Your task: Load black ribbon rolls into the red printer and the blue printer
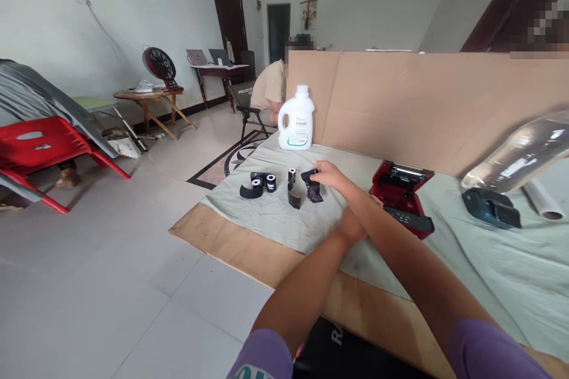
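My arms cross. My right hand (329, 175) reaches over to the left and is closed on a black paper roll (315, 190) with a crumpled loose end, at the cloth. Beside it a narrow black roll (293, 194) with a white core has its strip unrolled. Further left lie several black rolls (252, 189) with white cores. My left hand (354, 226) is under my right forearm, against the near left side of a small red and black printer (409, 220) with its lid raised. My right forearm hides most of the left fingers, so their grip cannot be made out.
A white detergent jug (297, 121) stands before a cardboard partition (377, 106). On the right lie a dark blue device (491, 208), a clear-wrapped bundle (520, 151) and a white roll (543, 198). The wooden table edge (231, 249) runs nearby. Another person (269, 86) sits behind the partition.
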